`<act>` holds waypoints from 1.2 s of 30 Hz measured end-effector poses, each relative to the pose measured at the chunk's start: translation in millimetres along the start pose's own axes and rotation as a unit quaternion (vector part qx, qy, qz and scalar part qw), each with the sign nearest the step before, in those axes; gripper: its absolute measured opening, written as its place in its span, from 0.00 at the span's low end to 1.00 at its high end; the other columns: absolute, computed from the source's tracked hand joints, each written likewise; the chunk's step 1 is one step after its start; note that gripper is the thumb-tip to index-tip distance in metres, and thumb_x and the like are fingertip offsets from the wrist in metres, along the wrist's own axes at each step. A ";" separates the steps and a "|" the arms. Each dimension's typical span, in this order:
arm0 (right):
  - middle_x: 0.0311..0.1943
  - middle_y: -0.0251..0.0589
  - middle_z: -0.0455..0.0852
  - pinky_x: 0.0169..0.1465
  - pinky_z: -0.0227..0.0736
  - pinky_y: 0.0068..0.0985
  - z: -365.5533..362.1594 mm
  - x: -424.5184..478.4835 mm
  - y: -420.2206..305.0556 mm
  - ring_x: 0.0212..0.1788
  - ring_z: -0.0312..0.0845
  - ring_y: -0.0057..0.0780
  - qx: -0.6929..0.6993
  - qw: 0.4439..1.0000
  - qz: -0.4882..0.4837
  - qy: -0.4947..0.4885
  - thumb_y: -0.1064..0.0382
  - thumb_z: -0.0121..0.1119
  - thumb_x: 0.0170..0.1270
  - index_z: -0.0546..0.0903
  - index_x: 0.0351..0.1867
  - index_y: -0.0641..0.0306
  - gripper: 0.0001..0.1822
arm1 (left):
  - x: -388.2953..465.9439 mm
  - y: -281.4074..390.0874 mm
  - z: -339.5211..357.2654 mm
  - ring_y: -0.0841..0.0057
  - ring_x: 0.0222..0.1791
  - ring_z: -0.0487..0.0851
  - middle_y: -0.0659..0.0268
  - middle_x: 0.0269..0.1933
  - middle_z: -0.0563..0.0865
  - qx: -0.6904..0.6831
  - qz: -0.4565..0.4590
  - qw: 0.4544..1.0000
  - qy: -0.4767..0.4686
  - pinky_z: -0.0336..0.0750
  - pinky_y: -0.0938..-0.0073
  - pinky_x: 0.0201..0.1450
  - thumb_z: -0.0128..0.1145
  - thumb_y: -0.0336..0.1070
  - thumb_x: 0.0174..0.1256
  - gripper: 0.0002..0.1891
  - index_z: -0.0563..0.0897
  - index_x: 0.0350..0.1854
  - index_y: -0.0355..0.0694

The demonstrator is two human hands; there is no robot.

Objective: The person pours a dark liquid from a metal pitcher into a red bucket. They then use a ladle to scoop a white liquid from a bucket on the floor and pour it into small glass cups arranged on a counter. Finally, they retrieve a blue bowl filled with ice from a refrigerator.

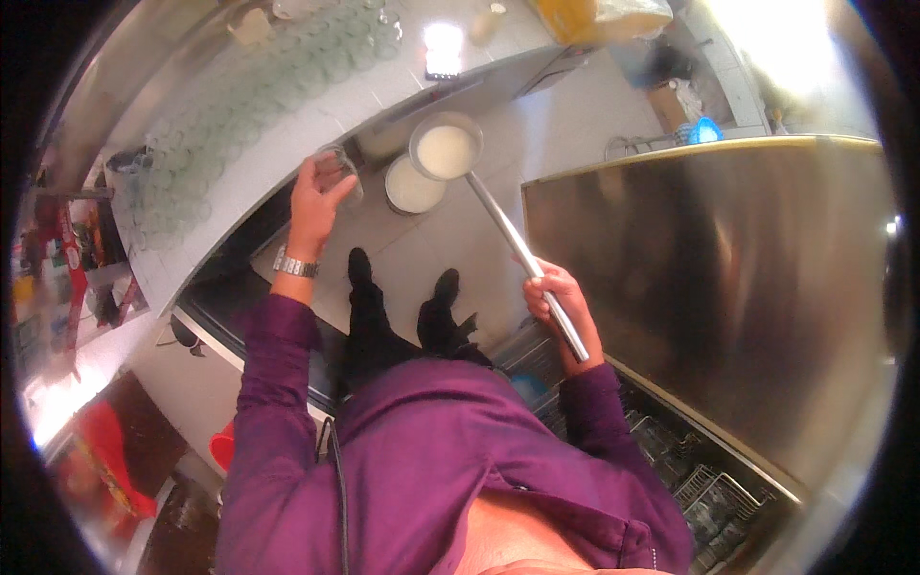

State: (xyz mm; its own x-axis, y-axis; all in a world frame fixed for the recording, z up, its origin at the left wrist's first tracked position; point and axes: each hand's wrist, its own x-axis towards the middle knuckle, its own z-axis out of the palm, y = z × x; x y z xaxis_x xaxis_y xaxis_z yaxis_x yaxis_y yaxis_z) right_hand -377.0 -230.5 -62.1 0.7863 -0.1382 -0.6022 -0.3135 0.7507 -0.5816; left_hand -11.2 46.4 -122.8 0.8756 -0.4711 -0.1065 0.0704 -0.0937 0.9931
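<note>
My right hand grips the long metal handle of a ladle, whose round bowl holds a creamy white liquid. Under and slightly left of the bowl, a round container of similar whitish liquid stands low over the tiled floor. My left hand, with a metal-banded watch at the wrist, holds a clear glass beside the counter edge. Many clear glasses stand close together on the white tiled counter to the left; their contents cannot be made out.
The white counter's edge curves along my left. A large brown metallic panel stands at my right, with wire racks below it. At the far side are a yellow bag and a blue object. My dark shoes are on the tiles.
</note>
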 end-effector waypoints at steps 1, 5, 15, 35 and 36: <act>0.24 0.34 0.77 0.19 0.62 0.19 7.5 -5.8 -5.5 0.16 0.66 0.18 0.000 1.000 -0.003 -0.006 0.68 0.62 0.68 0.71 0.79 0.75 0.37 | 5.0 -3.8 -1.4 0.64 0.67 0.85 0.57 0.70 0.86 0.024 0.011 1.000 0.004 0.80 0.59 0.70 0.77 0.37 0.70 0.31 0.79 0.73 0.39; 0.24 0.34 0.77 0.18 0.63 0.19 29.2 -27.2 -24.0 0.16 0.67 0.18 0.003 1.000 -0.014 0.000 0.68 0.61 0.68 0.72 0.78 0.76 0.35 | 28.1 -23.8 -1.5 0.65 0.64 0.88 0.59 0.64 0.91 0.145 0.054 0.988 0.001 0.81 0.61 0.66 0.82 0.40 0.62 0.33 0.83 0.68 0.40; 0.23 0.36 0.79 0.17 0.64 0.20 86.1 -49.8 -56.8 0.15 0.69 0.19 -0.048 0.998 -0.026 0.012 0.68 0.62 0.67 0.72 0.77 0.78 0.36 | 52.7 -54.4 16.0 0.62 0.62 0.90 0.61 0.63 0.92 0.311 0.074 0.947 0.018 0.84 0.59 0.63 0.84 0.44 0.55 0.35 0.85 0.67 0.46; 0.23 0.40 0.80 0.15 0.64 0.21 135.6 -63.3 -74.3 0.13 0.70 0.21 -0.067 0.996 -0.044 0.029 0.70 0.62 0.65 0.69 0.79 0.83 0.39 | 75.0 -74.1 46.1 0.63 0.68 0.87 0.68 0.70 0.89 0.333 0.086 0.939 -0.002 0.76 0.51 0.67 0.84 0.50 0.55 0.36 0.85 0.70 0.57; 0.23 0.40 0.80 0.15 0.64 0.21 137.1 -66.6 -76.0 0.13 0.70 0.21 -0.072 0.996 -0.043 0.031 0.71 0.62 0.64 0.69 0.78 0.83 0.39 | 73.7 -72.7 47.6 0.63 0.68 0.87 0.69 0.70 0.89 0.340 0.090 0.936 0.000 0.76 0.51 0.67 0.84 0.50 0.55 0.36 0.85 0.70 0.57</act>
State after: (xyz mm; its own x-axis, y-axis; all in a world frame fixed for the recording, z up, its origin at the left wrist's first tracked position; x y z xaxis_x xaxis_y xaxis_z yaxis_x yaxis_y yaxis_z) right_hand -332.6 -189.8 97.2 0.7806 -0.2419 -0.5764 -0.3221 0.6346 -0.7025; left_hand 25.5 -23.3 -205.2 0.8442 -0.5327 0.0599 -0.3992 -0.5501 0.7335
